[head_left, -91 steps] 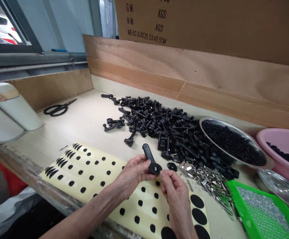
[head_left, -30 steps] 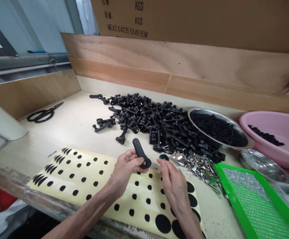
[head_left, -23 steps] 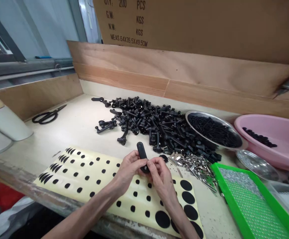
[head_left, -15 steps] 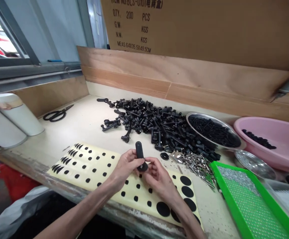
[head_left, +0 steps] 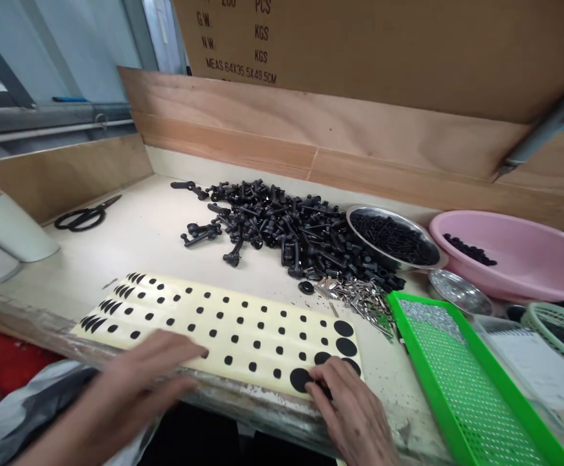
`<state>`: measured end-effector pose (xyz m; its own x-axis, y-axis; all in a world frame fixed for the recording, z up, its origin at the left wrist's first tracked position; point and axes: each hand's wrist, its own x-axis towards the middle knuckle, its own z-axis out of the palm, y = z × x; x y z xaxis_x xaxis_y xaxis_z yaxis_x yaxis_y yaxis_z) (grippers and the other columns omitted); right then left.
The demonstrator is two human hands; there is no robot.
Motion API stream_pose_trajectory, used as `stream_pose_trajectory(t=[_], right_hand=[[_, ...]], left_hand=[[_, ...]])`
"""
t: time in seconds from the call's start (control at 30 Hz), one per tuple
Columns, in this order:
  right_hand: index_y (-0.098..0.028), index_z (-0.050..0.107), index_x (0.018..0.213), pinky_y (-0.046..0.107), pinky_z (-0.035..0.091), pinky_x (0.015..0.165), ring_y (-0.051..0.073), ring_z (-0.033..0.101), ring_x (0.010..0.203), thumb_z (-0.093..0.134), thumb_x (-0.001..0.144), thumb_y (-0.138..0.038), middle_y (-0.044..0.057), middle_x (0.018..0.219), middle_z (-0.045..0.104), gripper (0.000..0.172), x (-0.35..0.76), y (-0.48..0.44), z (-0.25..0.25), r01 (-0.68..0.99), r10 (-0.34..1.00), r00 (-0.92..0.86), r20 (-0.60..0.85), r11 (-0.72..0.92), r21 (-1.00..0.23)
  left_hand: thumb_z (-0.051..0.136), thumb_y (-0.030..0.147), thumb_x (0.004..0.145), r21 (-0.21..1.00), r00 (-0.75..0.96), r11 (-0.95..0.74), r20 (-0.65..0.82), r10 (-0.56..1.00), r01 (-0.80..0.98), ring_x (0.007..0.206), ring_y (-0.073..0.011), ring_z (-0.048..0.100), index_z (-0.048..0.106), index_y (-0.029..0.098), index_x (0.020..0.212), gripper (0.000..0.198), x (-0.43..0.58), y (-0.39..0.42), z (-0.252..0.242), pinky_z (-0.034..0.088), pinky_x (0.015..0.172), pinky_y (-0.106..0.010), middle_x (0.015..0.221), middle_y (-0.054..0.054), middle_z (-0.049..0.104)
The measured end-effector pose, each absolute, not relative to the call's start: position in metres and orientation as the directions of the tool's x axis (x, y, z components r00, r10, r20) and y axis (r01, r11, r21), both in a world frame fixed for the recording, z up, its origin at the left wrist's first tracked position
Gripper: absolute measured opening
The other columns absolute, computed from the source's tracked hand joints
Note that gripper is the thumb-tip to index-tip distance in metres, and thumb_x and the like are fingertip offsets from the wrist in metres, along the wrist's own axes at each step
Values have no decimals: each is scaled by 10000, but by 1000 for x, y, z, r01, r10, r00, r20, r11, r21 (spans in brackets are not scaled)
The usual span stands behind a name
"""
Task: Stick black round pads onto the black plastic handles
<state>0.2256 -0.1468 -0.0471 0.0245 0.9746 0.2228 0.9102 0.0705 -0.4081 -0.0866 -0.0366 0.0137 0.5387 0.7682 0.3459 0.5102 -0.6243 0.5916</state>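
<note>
A pale yellow sheet (head_left: 165,346) with rows of small black stickers lies along the table's front edge. Large black round stickers (head_left: 343,329) sit at its right end. My right hand (head_left: 354,411) is over that end, fingers curled and closed beside a round sticker (head_left: 301,380). Something dark shows under its fingers, mostly hidden. Smeared by motion, my left hand (head_left: 141,382) hovers over the sheet's lower left part, its fingers stretched out and nothing visible in them. Behind the sheet is a heap of black jointed plastic parts (head_left: 282,226).
Small metal pieces (head_left: 359,298) lie beside a bright green tray (head_left: 432,382). Farther right are a steel bowl (head_left: 434,255) of black parts, a pink basin (head_left: 544,259) and a small metal dish (head_left: 459,291). Scissors (head_left: 81,220) and white bottles (head_left: 15,220) stand or lie at left.
My hands have parted from the black part they held together over the sheet. The left moved left and down, the right toward the large round stickers. The view shifted right.
</note>
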Motion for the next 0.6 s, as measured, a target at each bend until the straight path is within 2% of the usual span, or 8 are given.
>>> stream_pose_trajectory(t=[0.07,0.17,0.27,0.33,0.43,0.6], right_hand=[[-253,521,868,267,478,583,183,606,706,534,891,-235,13,802,577,31,221,-148,-49,901,966,48,255,68,-428],[-238,510,897,260,497,629,175,607,724,484,908,-194,25,815,569,52,218,-152,-53,872,954,84,289,70,-484],[-216,513,1076,271,512,692,189,617,814,480,918,-205,61,912,582,162,216,-156,-59,865,937,121,327,62,-498],[-210,512,1119,287,512,711,199,614,837,487,920,-222,70,932,579,201,215,-158,-62,867,930,143,338,47,-496],[-234,551,942,288,496,676,188,602,767,473,926,-224,39,850,569,80,215,-157,-63,854,953,148,266,12,-521],[-239,557,812,281,468,679,181,587,773,512,872,-204,19,840,580,83,219,-154,-53,803,988,98,120,-7,-596]], left_hand=[[581,191,852,497,738,-765,313,597,408,1008,-210,561,633,304,1109,285,-29,-49,0,477,859,-333,1125,-24,644],[667,267,811,354,854,-870,269,446,343,955,-249,527,597,260,1132,328,27,-61,-22,436,862,-420,1080,-65,618],[669,394,806,283,863,-896,283,418,341,914,-258,505,570,248,1159,395,41,-65,-37,394,854,-453,1052,-73,594],[651,409,820,271,863,-893,269,428,358,925,-255,497,557,245,1169,396,40,-64,-40,365,878,-455,1072,-70,581],[614,398,851,263,867,-888,236,439,378,973,-261,485,539,240,1175,368,38,-65,-39,330,920,-464,1114,-66,568],[584,402,870,270,867,-885,229,442,380,1072,-298,459,532,234,1149,330,35,-71,-41,296,972,-517,1186,-75,548]])
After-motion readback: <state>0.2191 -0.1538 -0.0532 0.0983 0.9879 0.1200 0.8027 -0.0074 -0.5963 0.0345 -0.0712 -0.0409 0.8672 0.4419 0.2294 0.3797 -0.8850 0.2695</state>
